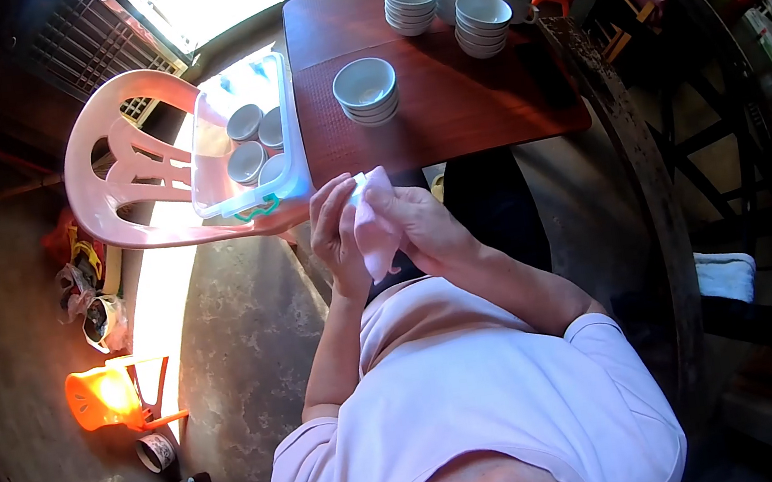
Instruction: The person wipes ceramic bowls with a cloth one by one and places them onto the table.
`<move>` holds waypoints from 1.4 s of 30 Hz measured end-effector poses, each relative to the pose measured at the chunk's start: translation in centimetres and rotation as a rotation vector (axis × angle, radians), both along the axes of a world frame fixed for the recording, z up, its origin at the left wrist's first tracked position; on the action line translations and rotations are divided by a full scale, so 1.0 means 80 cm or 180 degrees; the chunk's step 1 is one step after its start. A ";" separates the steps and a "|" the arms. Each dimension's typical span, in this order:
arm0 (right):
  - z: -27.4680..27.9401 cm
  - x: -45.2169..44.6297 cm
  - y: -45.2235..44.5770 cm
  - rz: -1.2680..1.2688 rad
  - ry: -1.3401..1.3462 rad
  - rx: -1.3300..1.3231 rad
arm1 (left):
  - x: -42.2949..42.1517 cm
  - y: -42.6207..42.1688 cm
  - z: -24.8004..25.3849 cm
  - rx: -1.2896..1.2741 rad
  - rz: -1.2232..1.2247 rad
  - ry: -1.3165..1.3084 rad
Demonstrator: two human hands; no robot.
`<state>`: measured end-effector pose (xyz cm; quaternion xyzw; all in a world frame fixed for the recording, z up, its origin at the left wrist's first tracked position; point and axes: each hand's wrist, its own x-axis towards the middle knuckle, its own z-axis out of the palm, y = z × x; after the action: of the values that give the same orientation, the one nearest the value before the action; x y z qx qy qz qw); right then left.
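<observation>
On my feed, the left hand (337,238) and right hand (431,227) have their fingers (329,202) closed on a pink cloth (376,234). It sits between them, its lower end hanging past the fingertips. Something pale shows at its top, too hidden for me to identify. The stacked bowls (366,92) stand ahead on the bench (468,123), whose near side the hands partly cover.

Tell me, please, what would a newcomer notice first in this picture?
Probably the stacked white bowls on the red table, and the clear bin with more bowls on the pink chair to its left. Next, the left hand and right hand holding a pink cloth at the centre, and the orange chair lower left.
</observation>
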<state>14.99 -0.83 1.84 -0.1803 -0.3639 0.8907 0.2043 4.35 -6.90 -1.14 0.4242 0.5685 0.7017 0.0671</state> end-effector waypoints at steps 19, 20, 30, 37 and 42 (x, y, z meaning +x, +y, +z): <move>0.000 0.015 0.021 -0.0812 0.0439 0.5538 | -0.015 -0.006 0.026 0.0516 -0.1937 -0.3115; 0.007 0.017 0.027 -0.0638 0.0363 0.6121 | -0.027 -0.008 0.035 0.0209 -0.2726 -0.3703; -0.010 0.020 -0.008 0.0639 -0.0409 0.3455 | 0.008 0.002 0.001 -0.0159 -0.0343 -0.1919; -0.008 0.003 0.000 -0.0932 -0.0043 0.5689 | -0.043 -0.004 -0.019 -0.0006 -0.1501 -0.3409; -0.004 0.018 -0.009 0.0160 -0.0265 0.3968 | 0.006 0.002 0.031 0.0078 -0.0782 -0.2634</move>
<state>16.45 -1.59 1.50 -0.0532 -0.8269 0.5077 0.2358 4.87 -6.71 1.38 0.1723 0.4306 0.8062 0.3675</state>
